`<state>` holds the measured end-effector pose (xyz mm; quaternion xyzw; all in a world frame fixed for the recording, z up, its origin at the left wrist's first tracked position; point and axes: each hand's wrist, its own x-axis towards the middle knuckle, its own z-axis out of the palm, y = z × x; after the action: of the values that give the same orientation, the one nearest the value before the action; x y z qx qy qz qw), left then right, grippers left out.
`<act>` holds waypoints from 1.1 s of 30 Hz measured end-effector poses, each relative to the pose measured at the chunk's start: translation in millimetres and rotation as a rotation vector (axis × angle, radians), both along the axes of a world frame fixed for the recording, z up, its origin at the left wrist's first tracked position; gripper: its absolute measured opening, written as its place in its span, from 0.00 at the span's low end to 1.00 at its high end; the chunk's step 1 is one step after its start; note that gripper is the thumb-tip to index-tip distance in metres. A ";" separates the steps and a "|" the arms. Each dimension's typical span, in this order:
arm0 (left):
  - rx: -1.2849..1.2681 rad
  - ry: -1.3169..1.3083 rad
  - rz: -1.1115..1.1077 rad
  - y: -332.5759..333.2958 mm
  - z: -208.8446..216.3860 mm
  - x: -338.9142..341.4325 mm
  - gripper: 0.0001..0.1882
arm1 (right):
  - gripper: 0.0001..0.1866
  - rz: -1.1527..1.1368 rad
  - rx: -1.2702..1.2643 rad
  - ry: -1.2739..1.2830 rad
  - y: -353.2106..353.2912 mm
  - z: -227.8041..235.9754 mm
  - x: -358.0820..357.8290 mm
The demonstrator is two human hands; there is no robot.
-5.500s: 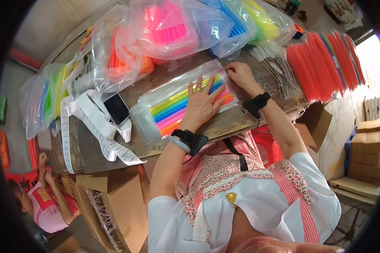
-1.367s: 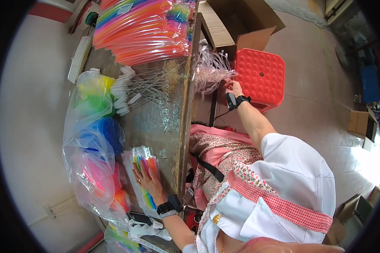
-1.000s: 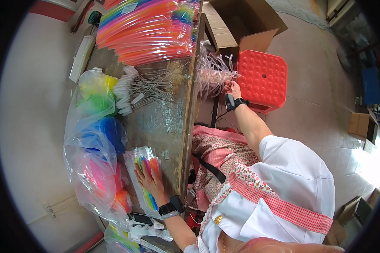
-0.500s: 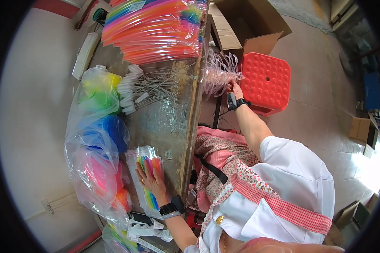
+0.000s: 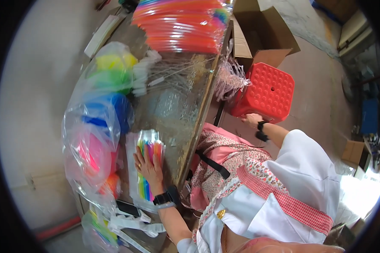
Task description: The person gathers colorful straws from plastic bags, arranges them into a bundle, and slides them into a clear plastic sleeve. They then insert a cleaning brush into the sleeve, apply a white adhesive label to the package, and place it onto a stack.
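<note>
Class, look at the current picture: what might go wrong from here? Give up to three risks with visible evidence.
1. The left hand lies flat on a smooth packet of coloured tubes, which might slide.
2. The right hand is close to the red stool and might bump it.
3. The glossy red pile sits near the table's edge; a knock could spill it.

Shows a worn wooden counter, scuffed along one edge. Bears orange packs piled at one end, then brushes, blurred. Carries bagged straws along the opposite edge, a rainbow pack just beside, then a phone and paper strips.
</note>
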<state>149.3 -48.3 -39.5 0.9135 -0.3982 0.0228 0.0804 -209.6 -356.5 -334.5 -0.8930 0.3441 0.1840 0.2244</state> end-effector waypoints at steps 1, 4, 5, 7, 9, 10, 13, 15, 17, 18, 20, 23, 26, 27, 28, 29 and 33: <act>-0.005 0.014 0.026 1.9 -4.1 0.7 0.27 | 0.14 -0.065 -0.039 0.106 1.1 30.6 -15.7; -0.513 0.112 -0.028 4.0 -4.0 5.8 0.26 | 0.09 -0.035 -0.075 0.146 -1.3 103.8 -29.3; -0.516 0.116 0.000 7.6 -7.8 6.3 0.26 | 0.08 -0.124 -0.059 0.073 -2.6 138.1 -17.2; -0.491 0.109 -0.048 8.5 -2.7 5.7 0.25 | 0.07 -0.165 0.038 -0.204 -11.7 195.3 5.9; -0.473 0.079 -0.026 13.6 -0.9 6.9 0.24 | 0.07 -0.073 0.249 -0.560 -9.4 245.9 54.6; -0.343 0.042 -0.042 15.1 -2.6 4.2 0.23 | 0.07 -0.043 0.382 -0.715 2.2 276.4 90.6; -0.288 0.006 -0.054 10.7 -12.4 1.6 0.20 | 0.08 0.286 0.269 -0.845 29.9 333.2 185.8; -0.273 0.023 -0.044 3.4 -4.7 -4.1 0.21 | 0.09 0.499 0.143 -0.930 45.4 348.7 248.5; -0.273 0.016 -0.019 1.5 0.2 -7.3 0.21 | 0.11 0.587 0.081 -0.951 58.4 332.1 314.4; -0.272 0.035 -0.046 -2.3 -1.4 -7.9 0.21 | 0.12 0.569 0.094 -0.921 61.4 318.9 341.6; -0.283 0.013 -0.017 -0.7 5.3 -14.0 0.20 | 0.14 0.651 0.027 -0.786 67.6 296.8 388.7; -0.292 0.006 0.000 6.2 4.4 -13.4 0.19 | 0.16 0.715 -0.027 -0.612 85.6 296.2 416.9; -0.312 0.006 -0.006 5.3 3.4 -12.1 0.19 | 0.17 0.699 0.002 -0.545 90.3 301.5 426.7; -0.315 0.013 -0.004 5.8 2.8 -12.0 0.19 | 0.17 0.725 0.005 -0.468 92.7 310.1 429.2; -0.309 0.017 -0.006 5.9 2.0 -11.8 0.19 | 0.16 0.750 0.009 -0.389 93.9 318.7 431.2; -0.303 0.017 -0.005 5.9 1.9 -10.9 0.19 | 0.16 0.777 0.012 -0.312 94.4 325.1 432.5; -0.302 0.016 -0.004 4.7 3.9 -10.6 0.20 | 0.17 0.339 0.423 -0.260 94.7 334.1 417.1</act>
<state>138.7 -43.5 -35.6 0.8904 -0.3912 0.0752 0.2202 207.5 -261.8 -0.4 -0.8871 0.1126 0.1705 0.4140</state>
